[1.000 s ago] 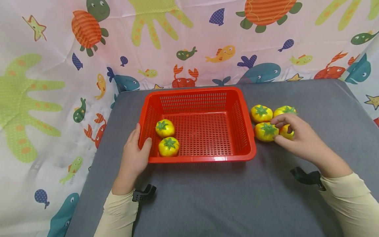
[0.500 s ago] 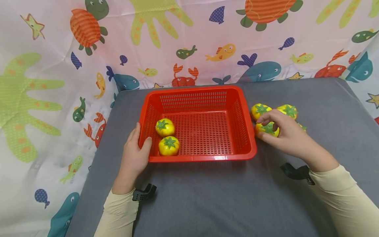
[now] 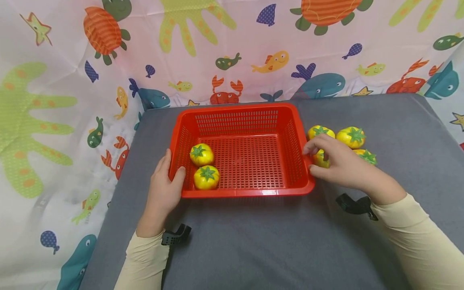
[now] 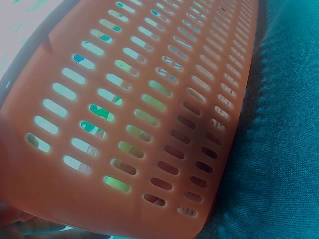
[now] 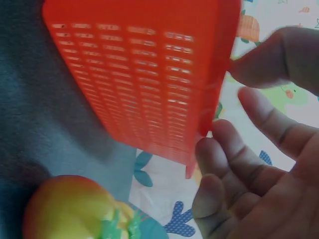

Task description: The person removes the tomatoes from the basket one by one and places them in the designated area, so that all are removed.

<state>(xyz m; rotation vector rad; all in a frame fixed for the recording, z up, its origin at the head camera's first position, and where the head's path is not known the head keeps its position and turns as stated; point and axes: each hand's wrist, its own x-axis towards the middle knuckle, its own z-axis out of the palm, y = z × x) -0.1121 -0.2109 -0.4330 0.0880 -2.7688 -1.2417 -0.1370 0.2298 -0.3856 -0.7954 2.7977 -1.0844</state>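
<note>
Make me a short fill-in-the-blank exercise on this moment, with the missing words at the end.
In the head view:
1. The basket is ____ in colour.
2. Exactly ____ yellow fruits lie inside it.
3. Outside it, near the right hand, lie ____ more.
4. The left hand holds its ____ side.

Missing words: red; two; four; left.

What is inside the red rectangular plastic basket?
Two round yellow fruits with green star-shaped tops sit toward the left in the basket; the perforated floor directly beneath them is hidden.
</note>
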